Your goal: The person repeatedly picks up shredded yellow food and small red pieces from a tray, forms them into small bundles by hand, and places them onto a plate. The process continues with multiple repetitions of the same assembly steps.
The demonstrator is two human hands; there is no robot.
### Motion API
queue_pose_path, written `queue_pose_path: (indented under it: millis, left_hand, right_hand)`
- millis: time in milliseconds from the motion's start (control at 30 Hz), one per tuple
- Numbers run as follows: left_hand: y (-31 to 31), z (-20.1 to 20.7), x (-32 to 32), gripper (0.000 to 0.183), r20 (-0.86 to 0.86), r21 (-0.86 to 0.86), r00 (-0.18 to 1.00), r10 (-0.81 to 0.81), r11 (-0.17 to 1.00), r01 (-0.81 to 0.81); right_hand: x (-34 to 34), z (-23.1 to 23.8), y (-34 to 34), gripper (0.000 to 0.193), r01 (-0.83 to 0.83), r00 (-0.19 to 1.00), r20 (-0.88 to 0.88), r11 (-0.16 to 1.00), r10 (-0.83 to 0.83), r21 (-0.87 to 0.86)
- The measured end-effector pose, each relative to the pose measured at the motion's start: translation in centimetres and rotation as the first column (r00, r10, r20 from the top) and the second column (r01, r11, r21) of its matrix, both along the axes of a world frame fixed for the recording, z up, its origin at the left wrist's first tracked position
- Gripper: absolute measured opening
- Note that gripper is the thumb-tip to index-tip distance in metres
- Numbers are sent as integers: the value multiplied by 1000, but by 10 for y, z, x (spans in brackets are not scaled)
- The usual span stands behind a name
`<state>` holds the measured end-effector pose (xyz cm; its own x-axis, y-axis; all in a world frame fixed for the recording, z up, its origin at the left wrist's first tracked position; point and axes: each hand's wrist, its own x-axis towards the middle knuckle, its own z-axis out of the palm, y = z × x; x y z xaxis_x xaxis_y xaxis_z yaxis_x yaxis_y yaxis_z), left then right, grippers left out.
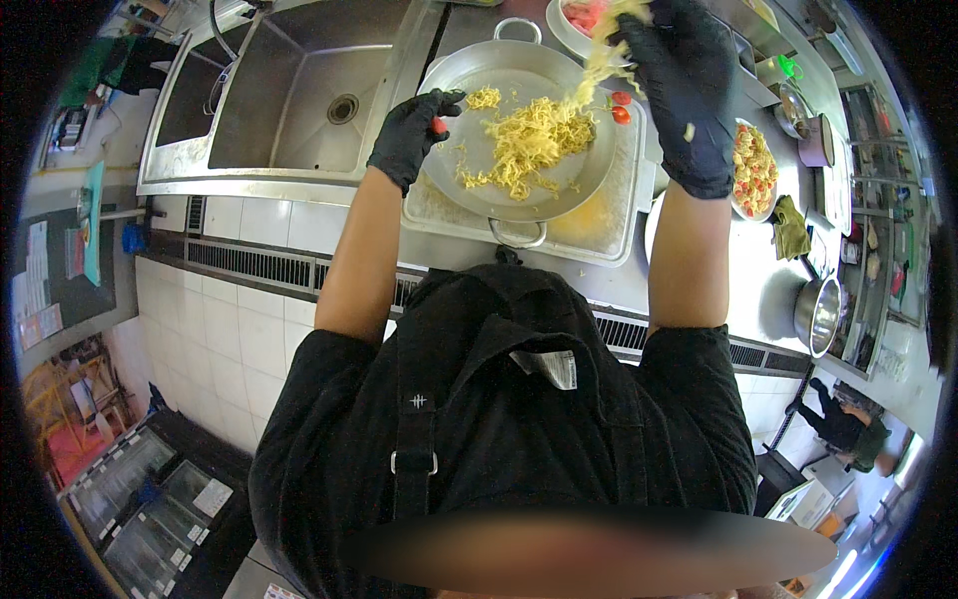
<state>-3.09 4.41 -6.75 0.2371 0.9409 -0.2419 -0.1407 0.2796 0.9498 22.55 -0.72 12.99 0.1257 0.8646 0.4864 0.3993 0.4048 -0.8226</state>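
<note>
A wide two-handled metal pan (469, 80) holds a loose heap of yellow noodles (534, 140), with a smaller clump near its left side. My left hand (409, 138), in a black glove, is at the pan's left rim, its fingers closed around a small red piece (439, 125) that looks like a tomato. Above the pan's far right side, my black-gloved right hand (684, 95) grips a bunch of noodles (602, 68) that hangs down, slightly blurred. Red tomato pieces (621, 115) lie by the right rim, below those strands.
Under the pan is a white tray (631, 215). A white bowl (559, 28) with pink pieces stands beyond. Right of my right hand are a plate of noodles and tomatoes (753, 175), a green cloth (791, 230) and a steel bowl (818, 314). A steel sink (289, 100) adjoins at left.
</note>
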Motion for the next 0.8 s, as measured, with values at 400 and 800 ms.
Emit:
queue_pose_path:
  millis: [400,800]
  left_hand:
    - [-17,88,16,29,-15,308,993,-113,945,112]
    - [-19,94,27,27,225,328,968,-110,944,32]
  right_hand:
    - [-7,29,18,22,-72,933,334,980,132,-188]
    - [10,22,54,30,-288,618,644,892,450,-348]
